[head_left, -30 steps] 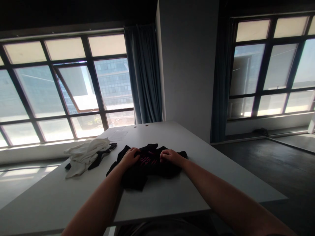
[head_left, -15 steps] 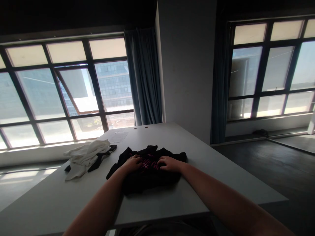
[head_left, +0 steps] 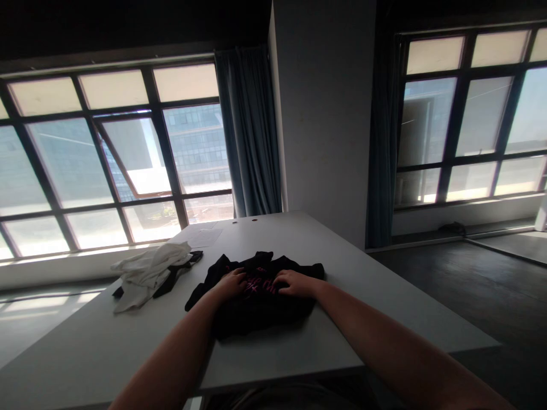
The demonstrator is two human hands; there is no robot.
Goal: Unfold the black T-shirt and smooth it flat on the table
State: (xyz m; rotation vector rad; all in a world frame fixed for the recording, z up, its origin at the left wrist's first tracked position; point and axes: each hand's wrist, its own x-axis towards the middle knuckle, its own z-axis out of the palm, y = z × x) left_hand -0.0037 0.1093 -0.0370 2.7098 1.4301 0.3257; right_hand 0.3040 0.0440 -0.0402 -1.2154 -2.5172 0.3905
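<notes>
A black garment with pink lettering (head_left: 256,302) lies crumpled in the middle of a white table (head_left: 299,347). My left hand (head_left: 231,283) rests on its left part with the fingers curled into the cloth. My right hand (head_left: 294,283) rests on its right part, fingers also bent down on the fabric. The pink print (head_left: 260,283) shows between the two hands. Both forearms reach in from the bottom of the view.
A heap of white cloth over a dark piece (head_left: 147,272) lies at the table's left. A flat sheet (head_left: 205,237) lies near the far edge. Large windows, a blue curtain (head_left: 250,131) and a pillar stand behind; dark floor lies to the right.
Both hands have slid a little toward me and closer together on the black garment, bunching it; more of the pink print is covered. In the last half second almost nothing moved.
</notes>
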